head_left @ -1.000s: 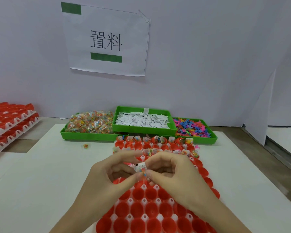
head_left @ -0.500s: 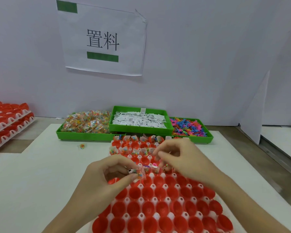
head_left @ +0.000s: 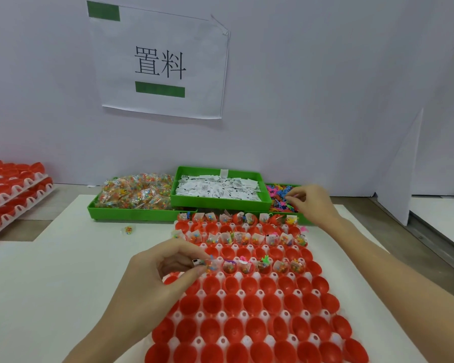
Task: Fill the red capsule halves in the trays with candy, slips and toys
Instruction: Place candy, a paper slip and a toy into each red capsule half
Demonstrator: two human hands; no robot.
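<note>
White table (head_left: 63,271), left hand (head_left: 152,281) pinching candy packet (head_left: 207,264) over capsule tray (head_left: 247,310) — right hand (head_left: 312,203) pinching toys (head_left: 278,197).

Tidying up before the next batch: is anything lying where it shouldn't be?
Yes. One candy packet lies loose on the white mat, in front of the candy bin and left of the capsule tray, outside any bin or capsule half.

Your right hand (head_left: 313,205) hides part of the toy bin (head_left: 278,197); the near capsule tray (head_left: 260,323) runs off the bottom edge.
</note>
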